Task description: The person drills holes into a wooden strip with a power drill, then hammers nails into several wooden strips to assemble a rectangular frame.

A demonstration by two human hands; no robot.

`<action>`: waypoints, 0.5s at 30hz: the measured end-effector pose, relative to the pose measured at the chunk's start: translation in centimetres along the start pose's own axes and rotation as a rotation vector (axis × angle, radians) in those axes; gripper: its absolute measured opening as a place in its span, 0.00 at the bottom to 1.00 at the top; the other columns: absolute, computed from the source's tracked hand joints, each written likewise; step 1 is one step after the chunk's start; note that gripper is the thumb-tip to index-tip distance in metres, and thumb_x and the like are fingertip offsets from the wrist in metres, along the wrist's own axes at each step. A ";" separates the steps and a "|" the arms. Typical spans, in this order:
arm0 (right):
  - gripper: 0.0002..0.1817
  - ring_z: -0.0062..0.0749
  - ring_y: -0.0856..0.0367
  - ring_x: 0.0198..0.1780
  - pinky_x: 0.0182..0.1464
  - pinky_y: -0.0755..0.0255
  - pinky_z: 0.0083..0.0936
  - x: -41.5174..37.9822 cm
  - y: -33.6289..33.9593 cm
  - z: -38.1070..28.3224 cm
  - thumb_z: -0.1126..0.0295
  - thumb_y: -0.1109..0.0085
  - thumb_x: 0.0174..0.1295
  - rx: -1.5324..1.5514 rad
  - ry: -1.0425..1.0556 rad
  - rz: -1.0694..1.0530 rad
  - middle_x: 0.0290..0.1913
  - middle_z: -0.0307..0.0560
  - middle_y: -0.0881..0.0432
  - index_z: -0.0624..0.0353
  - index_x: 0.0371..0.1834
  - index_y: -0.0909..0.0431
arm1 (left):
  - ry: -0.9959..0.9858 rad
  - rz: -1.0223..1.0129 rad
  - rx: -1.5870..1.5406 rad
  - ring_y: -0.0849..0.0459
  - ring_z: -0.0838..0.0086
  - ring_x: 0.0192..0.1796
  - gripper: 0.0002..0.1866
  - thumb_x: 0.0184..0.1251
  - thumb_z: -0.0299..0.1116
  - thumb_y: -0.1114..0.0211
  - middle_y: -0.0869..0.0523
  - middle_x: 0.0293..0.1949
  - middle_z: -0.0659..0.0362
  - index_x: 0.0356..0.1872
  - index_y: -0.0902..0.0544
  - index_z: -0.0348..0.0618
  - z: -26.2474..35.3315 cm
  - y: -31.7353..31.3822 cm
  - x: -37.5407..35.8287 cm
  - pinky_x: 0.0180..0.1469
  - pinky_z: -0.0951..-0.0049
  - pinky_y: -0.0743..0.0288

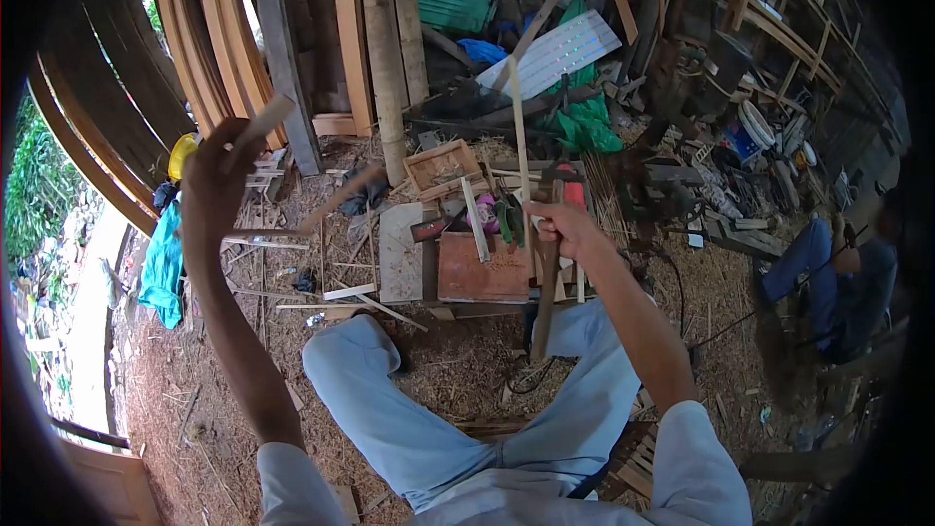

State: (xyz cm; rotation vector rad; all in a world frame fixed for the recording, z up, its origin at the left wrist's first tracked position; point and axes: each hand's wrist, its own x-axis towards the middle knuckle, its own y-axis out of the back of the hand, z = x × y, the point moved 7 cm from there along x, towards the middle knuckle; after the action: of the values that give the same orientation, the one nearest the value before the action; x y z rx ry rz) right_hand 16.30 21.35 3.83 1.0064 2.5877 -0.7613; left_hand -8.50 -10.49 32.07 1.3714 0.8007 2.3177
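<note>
My left hand point(219, 170) is raised on the left, its fingers closed around a short flat piece of wood point(265, 121) that is blurred by motion. Below and right of it, a blurred angled wooden strip point(341, 197) overlaps the littered ground. Over the low work surface, my right hand point(569, 232) is closed on a long thin wooden strip point(519, 127) standing nearly upright. In the same grip is what looks like a hammer, its wooden handle point(547, 307) pointing down toward my knees. A reddish-brown board point(482, 271) lies just left of that hand.
A shallow wooden box point(440, 169) with scraps sits beyond the board. Wood shavings and offcuts cover the ground point(243, 380). Curved timbers point(219, 39) and a post point(382, 58) stand ahead. A person point(838, 278) sits at right; a cable point(682, 302) runs there.
</note>
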 end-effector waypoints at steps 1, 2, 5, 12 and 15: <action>0.12 0.15 0.42 0.18 0.18 0.48 0.16 0.4 0.1 1.3 0.69 0.29 0.53 -0.037 -0.021 0.076 0.23 0.31 0.32 0.61 0.38 0.21 | 0.035 -0.103 0.028 0.18 0.71 0.26 0.11 0.62 0.33 0.35 0.15 0.27 0.56 0.44 0.19 0.42 0.2 -1.7 -0.6 0.31 0.69 0.28; 0.14 0.15 0.43 0.18 0.19 0.48 0.15 0.7 0.4 2.5 0.68 0.28 0.53 -0.075 -0.039 0.151 0.24 0.32 0.32 0.61 0.38 0.21 | 0.070 -0.204 0.057 0.17 0.66 0.26 0.10 0.62 0.33 0.36 0.15 0.26 0.55 0.42 0.20 0.42 -0.1 -3.5 -1.4 0.31 0.67 0.28; 0.15 0.20 0.33 0.23 0.25 0.38 0.22 -0.1 -0.3 4.4 0.67 0.27 0.51 -0.257 0.042 0.179 0.25 0.36 0.26 0.61 0.39 0.19 | -0.004 -0.125 0.030 0.19 0.48 0.34 0.07 0.65 0.29 0.42 0.19 0.31 0.43 0.41 0.21 0.41 -7.6 -14.2 -7.2 0.34 0.56 0.28; 0.14 0.18 0.31 0.22 0.21 0.38 0.21 1.7 -0.7 10.7 0.64 0.28 0.52 -0.396 0.300 0.098 0.24 0.34 0.25 0.57 0.40 0.17 | 0.642 -0.415 -0.174 0.16 0.56 0.33 0.17 0.64 0.30 0.41 0.17 0.34 0.45 0.53 0.24 0.38 -18.7 -32.1 -23.3 0.35 0.61 0.23; 0.25 0.28 0.19 0.38 0.37 0.25 0.30 0.9 -2.4 10.9 0.68 0.26 0.48 -0.338 0.213 0.081 0.34 0.42 0.17 0.65 0.48 0.24 | 0.330 -0.571 -0.342 0.16 0.63 0.29 0.17 0.66 0.30 0.44 0.17 0.33 0.49 0.55 0.25 0.36 -16.8 -36.4 -26.4 0.31 0.67 0.23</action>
State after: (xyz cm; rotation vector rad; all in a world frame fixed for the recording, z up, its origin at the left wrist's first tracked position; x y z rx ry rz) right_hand 14.52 14.29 -4.67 1.1248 2.7055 -0.1931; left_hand -10.62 -1.09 -14.94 0.5314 0.7209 2.1004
